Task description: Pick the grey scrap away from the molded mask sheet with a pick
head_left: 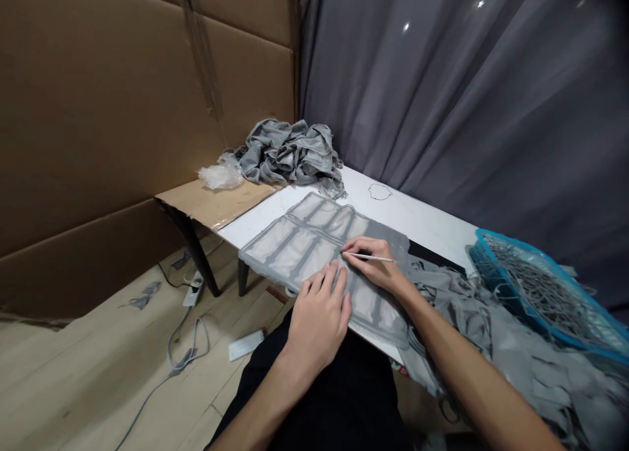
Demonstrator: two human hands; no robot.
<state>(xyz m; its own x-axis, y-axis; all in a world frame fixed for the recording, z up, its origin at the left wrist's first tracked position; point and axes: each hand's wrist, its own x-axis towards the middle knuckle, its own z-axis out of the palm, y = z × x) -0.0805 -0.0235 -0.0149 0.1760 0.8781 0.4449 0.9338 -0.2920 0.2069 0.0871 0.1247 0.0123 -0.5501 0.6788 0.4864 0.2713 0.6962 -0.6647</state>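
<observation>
A flat grey fabric piece (289, 254) with several pale mesh-like panels lies on the white table. My left hand (319, 313) rests palm down on its front part, fingers stretched and slightly apart, holding nothing. To the right of it, my right hand (376, 261) pinches a thin white stick-like tool (371, 257). The tool's dark tip touches or hovers just over the fabric near its middle; which of the two I cannot tell.
Crumpled grey fabric (292, 153) and a clear plastic bag (222, 173) sit at the back left. A blue basket (540, 267) of grey cords stands right, beside grey scraps (521, 352). Cardboard (122, 90) stands left, a curtain (417, 90) behind. A cable (171, 366) lies on the floor.
</observation>
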